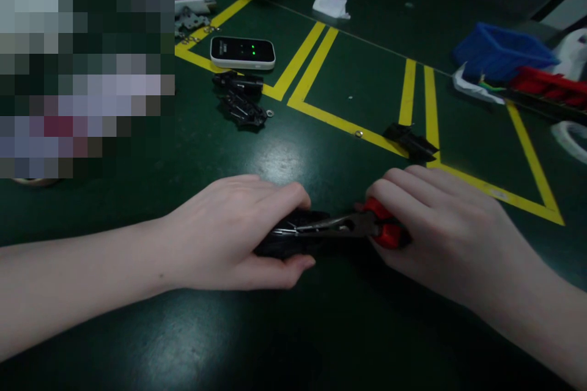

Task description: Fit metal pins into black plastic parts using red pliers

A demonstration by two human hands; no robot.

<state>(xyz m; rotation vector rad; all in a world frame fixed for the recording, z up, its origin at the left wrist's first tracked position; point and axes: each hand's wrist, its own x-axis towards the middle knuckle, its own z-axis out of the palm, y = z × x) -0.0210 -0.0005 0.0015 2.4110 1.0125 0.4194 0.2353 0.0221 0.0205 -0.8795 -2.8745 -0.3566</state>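
Note:
My left hand (247,229) is closed round a black plastic part (284,244), low over the green table; much of the part is hidden under the palm and fingers. In my right hand (435,220) are long-nose pliers (353,226) with red handles, gripped from the right side. The pliers' jaws point left and reach the black part beside my left fingertips; what lies between the jaws I cannot make out. Beyond my hands lie similar black parts (243,109) and a single black part (410,140). Small metal rings (358,134) rest near them.
Yellow tape (339,121) marks boxes on the green table (192,342). A white-edged black device (243,52) with green lights lies behind the black parts. At the right are a blue bin (502,52), a red tray (550,87) and a tape roll (571,140). Crumpled white paper (331,7) lies farther back.

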